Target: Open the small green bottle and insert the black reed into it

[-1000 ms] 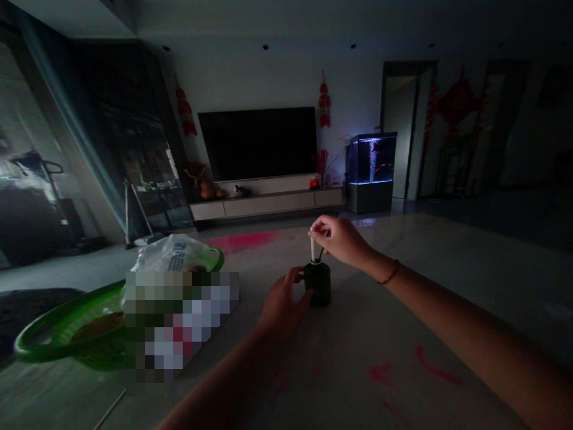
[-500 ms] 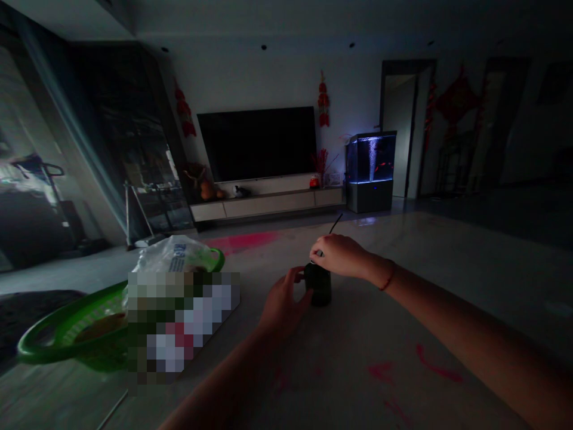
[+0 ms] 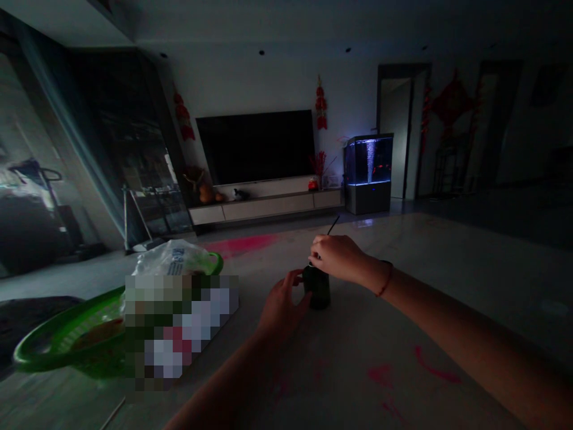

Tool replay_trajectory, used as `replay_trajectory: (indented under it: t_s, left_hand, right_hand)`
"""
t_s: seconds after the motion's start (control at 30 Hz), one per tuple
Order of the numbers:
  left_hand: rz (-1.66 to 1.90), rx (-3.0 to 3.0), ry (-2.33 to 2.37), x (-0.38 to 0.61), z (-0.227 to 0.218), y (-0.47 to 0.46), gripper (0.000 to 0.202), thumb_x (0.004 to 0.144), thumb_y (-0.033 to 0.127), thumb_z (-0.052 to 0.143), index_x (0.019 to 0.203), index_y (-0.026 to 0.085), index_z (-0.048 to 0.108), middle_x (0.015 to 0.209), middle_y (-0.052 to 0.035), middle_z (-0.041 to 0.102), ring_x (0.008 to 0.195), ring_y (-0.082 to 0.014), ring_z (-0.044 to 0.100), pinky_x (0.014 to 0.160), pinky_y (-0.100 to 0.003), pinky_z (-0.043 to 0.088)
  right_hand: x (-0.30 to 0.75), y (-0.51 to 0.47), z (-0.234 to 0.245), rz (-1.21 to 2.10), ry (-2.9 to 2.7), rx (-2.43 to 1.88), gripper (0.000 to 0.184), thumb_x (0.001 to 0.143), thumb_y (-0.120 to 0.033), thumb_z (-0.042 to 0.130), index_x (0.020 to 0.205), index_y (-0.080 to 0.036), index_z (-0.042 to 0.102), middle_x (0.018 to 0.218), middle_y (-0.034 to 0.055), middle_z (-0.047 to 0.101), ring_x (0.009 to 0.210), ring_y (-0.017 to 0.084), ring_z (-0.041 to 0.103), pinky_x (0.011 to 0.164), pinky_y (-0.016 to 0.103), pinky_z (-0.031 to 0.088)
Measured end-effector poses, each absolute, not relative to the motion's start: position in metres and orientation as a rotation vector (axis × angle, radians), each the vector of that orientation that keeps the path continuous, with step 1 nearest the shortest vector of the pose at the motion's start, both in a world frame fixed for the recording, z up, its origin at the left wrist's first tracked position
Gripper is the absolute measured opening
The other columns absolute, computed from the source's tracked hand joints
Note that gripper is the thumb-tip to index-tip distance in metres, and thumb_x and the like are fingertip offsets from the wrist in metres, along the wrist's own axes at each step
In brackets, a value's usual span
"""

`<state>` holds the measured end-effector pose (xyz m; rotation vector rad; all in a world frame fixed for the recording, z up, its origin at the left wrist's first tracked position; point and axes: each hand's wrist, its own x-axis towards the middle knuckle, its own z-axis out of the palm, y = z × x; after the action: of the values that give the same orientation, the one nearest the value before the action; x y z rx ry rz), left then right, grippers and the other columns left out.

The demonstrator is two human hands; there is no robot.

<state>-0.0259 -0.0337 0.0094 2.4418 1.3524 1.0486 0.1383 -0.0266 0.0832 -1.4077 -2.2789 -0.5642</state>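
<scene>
A small dark green bottle [image 3: 317, 291] stands upright on the table. My left hand [image 3: 283, 301] curves around its left side, thumb in front and fingers behind, steadying it. Above the bottle's mouth, my right hand [image 3: 336, 255] is closed in a pinch on a thin dark stick [image 3: 333, 224], whose upper end slants up past the knuckles. The stick's lower end is hidden behind the fingers, so I cannot tell how far it reaches into the bottle.
A green plastic basket [image 3: 42, 355] with a clear plastic bag [image 3: 168, 257] sits at the left, beside a pixelated white box [image 3: 210, 319]. Pinkish-red smears [image 3: 380, 375] mark the pale tabletop [image 3: 447, 257]. Beyond are a television [image 3: 257, 146] and a lit fish tank [image 3: 369, 161].
The view has shifted slightly. Both hands keep nearly the same places at the bottle, and the stick is still in my right hand.
</scene>
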Motion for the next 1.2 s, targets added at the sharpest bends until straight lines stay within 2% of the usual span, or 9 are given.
replay_trajectory:
  t_s: [0.13, 0.27, 0.4, 0.47, 0.53, 0.6, 0.73, 0.9, 1.2]
  left_hand:
    - [1.062, 2.422, 1.325, -0.026, 0.008, -0.034, 0.045, 0.074, 0.028, 0.053, 0.116, 0.022, 0.037, 0.1, -0.0059, 0.059, 0.095, -0.0198, 0.055, 0.082, -0.035, 0.041]
    - [1.054, 2.246, 1.253, -0.028, 0.004, -0.029, 0.055, 0.073, 0.031, 0.055, 0.121, 0.023, 0.029, 0.103, -0.0068, 0.059, 0.085, -0.0188, 0.059, 0.075, -0.035, 0.044]
    - [1.007, 1.904, 1.061, -0.03, -0.001, -0.019, 0.043, 0.074, 0.035, 0.053, 0.112, 0.019, 0.039, 0.104, -0.0106, 0.059, 0.079, -0.0191, 0.061, 0.07, -0.033, 0.046]
    - [1.055, 1.716, 0.932, -0.028, 0.0, -0.016, 0.035, 0.077, 0.039, 0.048, 0.103, 0.016, 0.045, 0.101, -0.0116, 0.06, 0.084, -0.0201, 0.06, 0.075, -0.035, 0.045]
    - [1.083, 1.595, 0.886, -0.027, 0.002, -0.016, 0.033, 0.077, 0.042, 0.047, 0.093, 0.014, 0.051, 0.099, -0.0127, 0.061, 0.087, -0.0212, 0.059, 0.079, -0.035, 0.043]
    - [1.072, 1.531, 0.906, -0.026, 0.006, -0.019, 0.034, 0.077, 0.043, 0.048, 0.09, 0.013, 0.054, 0.1, -0.0133, 0.061, 0.089, -0.0221, 0.059, 0.079, -0.035, 0.042]
    - [1.032, 1.481, 0.967, -0.026, 0.009, -0.023, 0.039, 0.079, 0.045, 0.044, 0.093, 0.011, 0.057, 0.103, -0.0143, 0.061, 0.089, -0.0228, 0.06, 0.078, -0.035, 0.042]
    - [1.031, 1.446, 0.978, -0.029, 0.005, -0.019, 0.039, 0.082, 0.042, 0.039, 0.092, 0.009, 0.058, 0.102, -0.014, 0.062, 0.089, -0.0224, 0.06, 0.08, -0.035, 0.042]
    - [1.065, 1.283, 0.997, -0.026, 0.005, -0.02, 0.02, 0.076, 0.015, 0.039, 0.086, 0.01, 0.056, 0.1, -0.0131, 0.063, 0.084, -0.0196, 0.062, 0.078, -0.032, 0.044]
  right_hand:
    - [0.14, -0.032, 0.087, -0.562, -2.16, -1.285, 0.023, 0.08, -0.035, 0.045, 0.077, -0.018, 0.061, 0.084, 0.0041, 0.06, 0.066, 0.013, 0.056, 0.054, 0.023, 0.036]
    - [0.154, -0.044, 0.076, -0.466, -1.926, -1.069, 0.015, 0.081, -0.026, 0.042, 0.082, -0.018, 0.055, 0.083, 0.0021, 0.057, 0.062, 0.009, 0.051, 0.056, 0.022, 0.036]
    - [0.172, -0.043, 0.033, -0.072, -1.817, -1.021, 0.007, 0.078, -0.021, 0.043, 0.074, -0.018, 0.048, 0.06, -0.0028, 0.049, 0.052, 0.009, 0.045, 0.051, 0.021, 0.035]
    - [0.177, -0.034, 0.008, 0.207, -1.737, -1.086, 0.003, 0.073, -0.017, 0.045, 0.075, -0.019, 0.047, 0.064, -0.0019, 0.051, 0.057, 0.01, 0.05, 0.054, 0.023, 0.039]
    - [0.177, -0.023, -0.01, 0.554, -1.717, -1.079, 0.019, 0.066, -0.01, 0.046, 0.083, -0.019, 0.046, 0.083, 0.0024, 0.056, 0.074, 0.013, 0.056, 0.067, 0.027, 0.043]
    - [0.173, -0.015, -0.018, 0.877, -1.724, -0.981, 0.036, 0.058, -0.005, 0.05, 0.09, -0.02, 0.044, 0.098, 0.0053, 0.055, 0.092, 0.016, 0.055, 0.079, 0.031, 0.042]
    - [0.161, -0.009, -0.016, 1.232, -1.735, -0.753, 0.05, 0.053, -0.005, 0.058, 0.098, -0.019, 0.044, 0.106, 0.0052, 0.055, 0.103, 0.019, 0.05, 0.091, 0.036, 0.036]
    - [0.158, -0.01, -0.014, 1.276, -1.74, -0.755, 0.058, 0.052, -0.011, 0.067, 0.105, -0.018, 0.046, 0.108, 0.0048, 0.056, 0.104, 0.02, 0.05, 0.093, 0.037, 0.034]
    - [0.15, -0.011, -0.028, 0.933, -1.718, -0.933, 0.064, 0.049, -0.022, 0.074, 0.104, -0.016, 0.042, 0.101, 0.0065, 0.056, 0.092, 0.02, 0.055, 0.081, 0.036, 0.043]
